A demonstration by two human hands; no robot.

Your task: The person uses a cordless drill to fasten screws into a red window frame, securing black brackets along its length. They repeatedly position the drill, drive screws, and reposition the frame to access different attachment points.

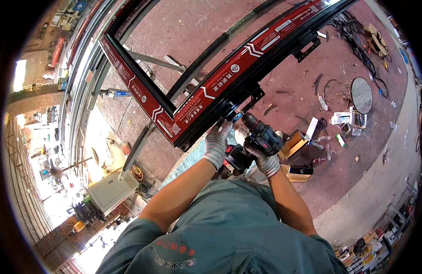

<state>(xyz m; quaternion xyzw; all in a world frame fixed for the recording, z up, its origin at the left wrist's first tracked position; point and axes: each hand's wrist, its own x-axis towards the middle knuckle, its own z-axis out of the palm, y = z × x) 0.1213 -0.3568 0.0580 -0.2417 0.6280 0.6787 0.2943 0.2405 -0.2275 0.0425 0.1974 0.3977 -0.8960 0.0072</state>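
A black door or window frame (182,145) with red protective film lies raised above the floor, its corner in front of me. My right hand (264,160), in a striped glove, grips a dark cordless drill (262,137) by its handle. The drill's bit points at the frame's outer edge, beside a small blue-and-silver part (236,115). My left hand (217,140), also gloved, is closed at that edge, fingertips next to the small part; what they pinch is hidden. Black brackets (254,98) stick out from the same side.
Grey and black supporting bars (199,64) run beneath the frame. On the reddish floor at right lie opened cardboard boxes (295,145), a round dark disc (361,95), black cables (357,43) and scraps. Long metal profiles (76,77) are stacked at left, near a grey-topped cabinet (111,192).
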